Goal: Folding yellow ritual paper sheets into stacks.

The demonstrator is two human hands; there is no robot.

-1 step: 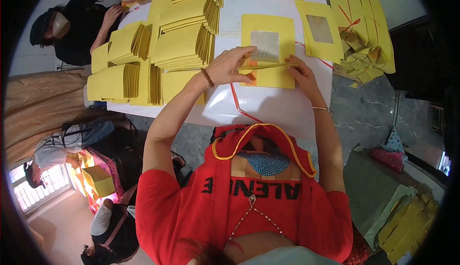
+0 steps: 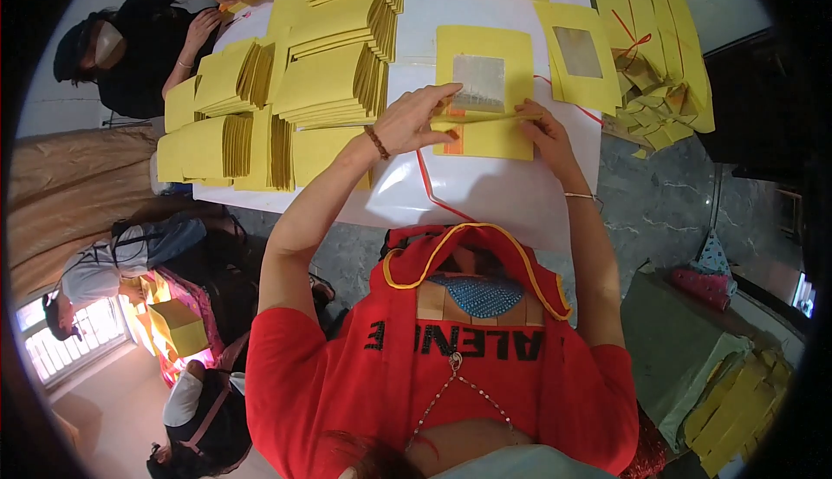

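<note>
In front of me on the white-covered table [image 2: 485, 186] lies a yellow paper piece with a clear window [image 2: 520, 55], a raised crease running across its lower part. My left hand [image 2: 409, 122] rests at its left edge, thumb and forefinger spread to either side of the crease, near an orange patch [image 2: 449, 143]. At the right end of the crease, my right hand [image 2: 548, 139] pinches the paper between thumb and fingers. Another yellow windowed piece [image 2: 568, 22] lies just to the right.
Stacks of folded yellow paper [image 2: 325, 85] fill the table's left side. A red ribbon [image 2: 426, 180] trails near the front edge. Beyond the right edge are bundled yellow sheets [image 2: 685, 37]. A masked co-worker [image 2: 139, 55] handles yellow paper at the far left; other people are behind at lower left.
</note>
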